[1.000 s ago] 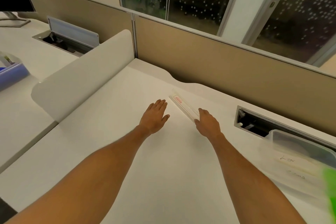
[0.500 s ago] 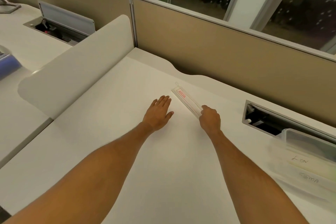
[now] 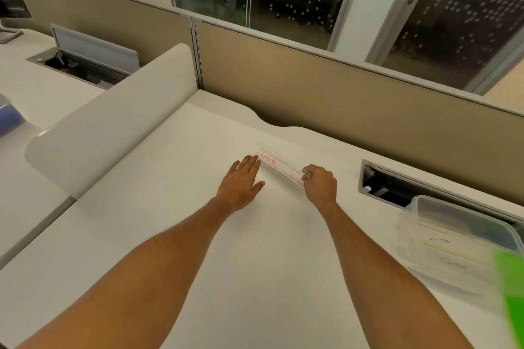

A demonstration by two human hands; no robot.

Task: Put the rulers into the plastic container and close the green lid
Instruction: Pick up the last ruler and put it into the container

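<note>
A clear plastic ruler (image 3: 279, 165) with a red label lies at an angle on the white desk (image 3: 255, 278). My right hand (image 3: 319, 184) grips its near end with curled fingers. My left hand (image 3: 240, 181) lies flat on the desk with straight fingers, its fingertips at the ruler's far, labelled end. The clear plastic container (image 3: 456, 238) stands open at the right, with handwritten labels on its side. A blurred piece of the green lid (image 3: 510, 292) shows at the right edge.
An open cable tray (image 3: 397, 187) is sunk into the desk behind the container. A beige partition (image 3: 340, 88) closes the far side and a white curved divider (image 3: 113, 122) the left. A second desk with another cable box (image 3: 85, 59) lies beyond the divider.
My right hand has curled round the ruler's near end. My left hand has slid forward until its fingertips reach the labelled end. The view has shifted a little.
</note>
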